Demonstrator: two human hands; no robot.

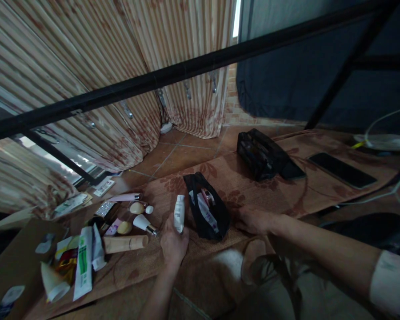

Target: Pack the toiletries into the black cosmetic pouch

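Observation:
My left hand [174, 243] is closed around a small white tube [179, 213] with dark print, held upright with its cap at the top. Just right of the tube, a black zip pouch [205, 222] lies with its mouth open, showing a pink-and-white packet [208, 216] and a small round pinkish item [207, 196] inside. Beside the pouch's right edge, my right hand [255, 220] rests low on the brown patterned cloth [173, 183]. Its fingers look stretched out and dim; whether they touch the pouch is unclear.
Several cosmetics lie left, including a green-and-white tube [84, 262], a beige tube [126, 243] and a glittery case [105, 209]. A cardboard box [16, 262] stands beyond them. Farther right are another black bag [260, 153] and a phone [342, 170]. A dark rail [186, 69] crosses ahead.

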